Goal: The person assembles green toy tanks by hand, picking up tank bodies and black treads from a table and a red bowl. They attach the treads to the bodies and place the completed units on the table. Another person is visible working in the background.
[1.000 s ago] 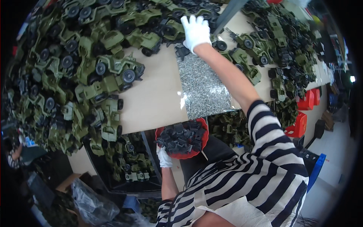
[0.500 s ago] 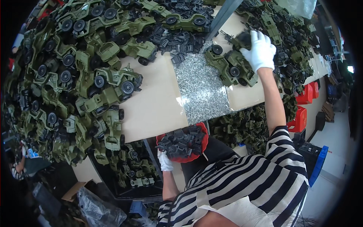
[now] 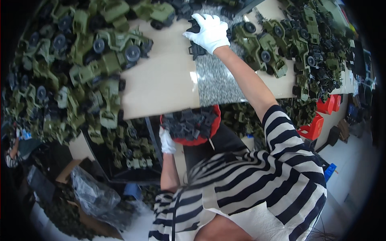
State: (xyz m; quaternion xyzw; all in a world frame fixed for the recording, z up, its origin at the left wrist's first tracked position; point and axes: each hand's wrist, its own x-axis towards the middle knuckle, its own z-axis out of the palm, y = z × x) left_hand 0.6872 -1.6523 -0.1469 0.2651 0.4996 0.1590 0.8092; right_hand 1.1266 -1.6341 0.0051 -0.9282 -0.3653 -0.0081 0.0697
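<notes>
Your right hand (image 3: 210, 34), in a white cloth glove, is at the upper middle of the frame, above the desk (image 3: 161, 76), which has a beige, smooth top. Its fingers are spread and the thumb stands apart from the forefinger, so this hand is open; small black plastic parts (image 3: 197, 50) lie under and just beside it. I cannot tell whether the fingertips touch them.

Your left hand (image 3: 167, 141), also white-gloved, is left of the frame's centre, against the left side of a round red plastic bowl with wavy rim (image 3: 216, 124). Its fingers are partly hidden, so I cannot tell how firmly they close. The bowl is at the middle of the frame, just below the front edge of the desk, and is heaped with dark grey plastic parts (image 3: 189, 122).

The beige surface gives you room between the olive-green toy vehicles (image 3: 100, 66) piled at the upper left and the grey speckled strip (image 3: 217, 80), which runs to the front edge. On the right of this strip, the room is narrower: more green toy vehicles (image 3: 263, 48) stand there, near your right forearm. A grey metal post (image 3: 248, 5) limits the space at the upper edge.
</notes>
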